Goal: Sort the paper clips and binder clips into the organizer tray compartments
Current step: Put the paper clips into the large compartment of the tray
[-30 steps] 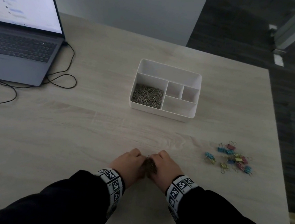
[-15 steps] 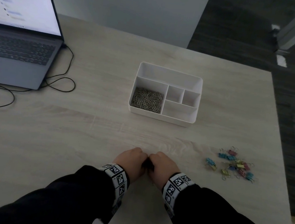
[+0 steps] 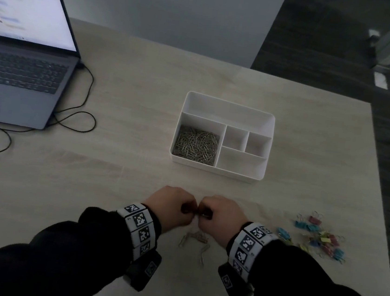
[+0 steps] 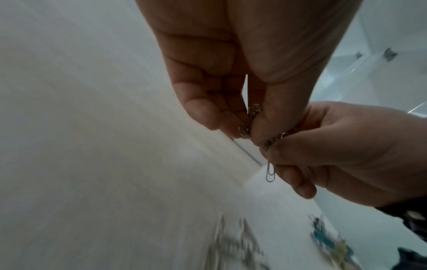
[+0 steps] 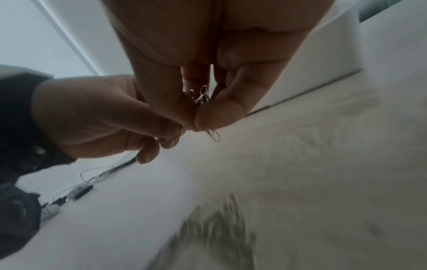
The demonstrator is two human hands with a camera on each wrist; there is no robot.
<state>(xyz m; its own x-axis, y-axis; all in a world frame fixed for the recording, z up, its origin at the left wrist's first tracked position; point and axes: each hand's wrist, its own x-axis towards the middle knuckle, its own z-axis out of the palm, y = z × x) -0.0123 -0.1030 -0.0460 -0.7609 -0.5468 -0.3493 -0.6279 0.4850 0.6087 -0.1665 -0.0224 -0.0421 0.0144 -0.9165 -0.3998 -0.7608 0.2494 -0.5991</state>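
Roughly five loose paper clips (image 3: 194, 241) on table (image 3: 111, 187)

Organizer tray (image 3: 218, 172) at table (image 3: 126, 106) centre. Laptop (image 3: 20, 74) far left of tray; binder clips (image 3: 320, 237) right-front; loose paper clips (image 3: 194, 239) directly before.

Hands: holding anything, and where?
Both hold paper clips: left hand pinches a bunch at its fingers; right hand likewise.

1. Looks like an office: open laptop (image 3: 16, 64) w/ lit screen on a light wood-grain desk (image 3: 117, 182), cable (image 3: 76, 114) trailing beside it.
2. Desk organizer tray (image 3: 228, 103) w/ stationery clips.
3. Dark carpet-like floor (image 3: 322, 40), plain white partition (image 3: 161, 7) behind.
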